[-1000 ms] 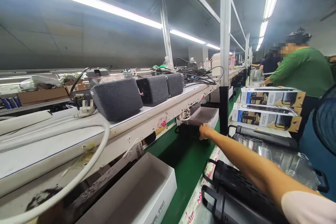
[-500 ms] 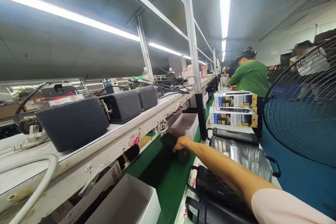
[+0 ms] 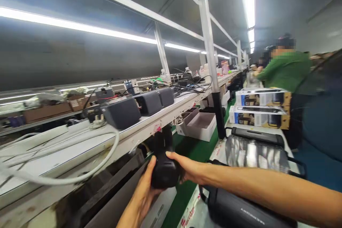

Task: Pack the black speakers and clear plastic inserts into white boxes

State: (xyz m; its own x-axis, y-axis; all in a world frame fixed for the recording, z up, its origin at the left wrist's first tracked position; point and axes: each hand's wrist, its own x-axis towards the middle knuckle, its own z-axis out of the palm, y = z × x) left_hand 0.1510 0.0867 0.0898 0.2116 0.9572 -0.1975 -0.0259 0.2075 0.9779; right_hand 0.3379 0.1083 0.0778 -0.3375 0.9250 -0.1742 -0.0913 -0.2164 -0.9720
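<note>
A black cylinder-shaped speaker (image 3: 163, 156) stands on end between my two hands, just below the edge of the white shelf (image 3: 139, 131). My right hand (image 3: 187, 167) grips its lower right side, with the arm reaching in from the right. My left hand (image 3: 143, 192) comes up from the bottom edge and cups the lower left of the speaker. Under my right arm lies another black speaker with a handle (image 3: 240, 210).
Three grey fabric speakers (image 3: 123, 112) sit on the shelf with cables and a white cord (image 3: 88, 172). An open white box (image 3: 201, 124) stands on the green belt (image 3: 192, 148). Printed cartons (image 3: 260, 108) are stacked at right. A person in green (image 3: 287, 69) works further along.
My right hand has pulled the black speaker back along the belt towards me and lifted it upright. My left hand has come into view and closed on it.
</note>
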